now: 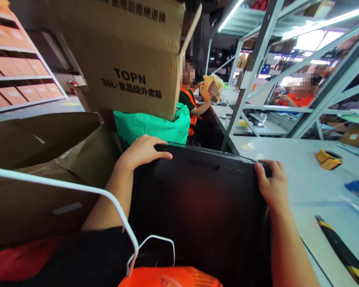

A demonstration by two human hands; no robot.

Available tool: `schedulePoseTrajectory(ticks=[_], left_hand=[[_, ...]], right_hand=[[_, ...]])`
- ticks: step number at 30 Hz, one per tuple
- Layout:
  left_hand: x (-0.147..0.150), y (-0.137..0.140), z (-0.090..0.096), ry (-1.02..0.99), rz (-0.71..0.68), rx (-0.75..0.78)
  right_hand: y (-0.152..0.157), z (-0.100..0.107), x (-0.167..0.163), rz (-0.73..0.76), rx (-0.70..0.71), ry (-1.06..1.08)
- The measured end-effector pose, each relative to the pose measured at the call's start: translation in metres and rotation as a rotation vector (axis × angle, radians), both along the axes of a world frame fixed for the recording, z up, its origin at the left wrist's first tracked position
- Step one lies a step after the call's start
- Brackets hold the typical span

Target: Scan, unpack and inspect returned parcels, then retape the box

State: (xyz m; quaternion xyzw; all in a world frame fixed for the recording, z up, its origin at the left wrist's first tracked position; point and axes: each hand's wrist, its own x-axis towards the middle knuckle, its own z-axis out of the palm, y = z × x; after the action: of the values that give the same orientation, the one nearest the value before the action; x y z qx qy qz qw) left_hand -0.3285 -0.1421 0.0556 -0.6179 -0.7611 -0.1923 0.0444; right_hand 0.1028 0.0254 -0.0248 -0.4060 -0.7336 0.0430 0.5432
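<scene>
A large black box (197, 207) with a smooth side facing me fills the lower middle of the view. My left hand (143, 153) grips its top left corner, thumb along the upper edge and the other fingers mostly hidden. At the top right corner my right hand (272, 179) is closed, with the thumb on the near side and fingers over the rim. Just beyond the box lies a green bag (155, 125). Resting on or right behind that bag, a tilted cardboard carton (131, 48) carries the print TOPN and 36L.
An open cardboard box (48, 191) stands at left, with a white bent rod (77, 185) before it. On the worktable (305, 167) at right lie a yellow device (328, 159) and a black-and-yellow knife (344, 249). A co-worker (193, 103) holds a yellow package (212, 87).
</scene>
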Motion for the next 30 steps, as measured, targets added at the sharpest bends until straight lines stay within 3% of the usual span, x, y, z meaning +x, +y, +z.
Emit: schedulePoseTrajectory(ticks=[22,26,30], left_hand=[[0.003,0.004,-0.002,0.040,0.027,-0.010],[-0.002,0.010,-0.003,0.006,0.033,-0.030],[-0.005,0.019,0.016,0.013,0.045,-0.084]], right_hand=[[-0.009,0.004,0.005,0.030,-0.044,0.003],[-0.005,0.005,0.007,0.088,-0.131,0.025],[-0.003,-0.004,0.008,0.148,-0.279,0.038]])
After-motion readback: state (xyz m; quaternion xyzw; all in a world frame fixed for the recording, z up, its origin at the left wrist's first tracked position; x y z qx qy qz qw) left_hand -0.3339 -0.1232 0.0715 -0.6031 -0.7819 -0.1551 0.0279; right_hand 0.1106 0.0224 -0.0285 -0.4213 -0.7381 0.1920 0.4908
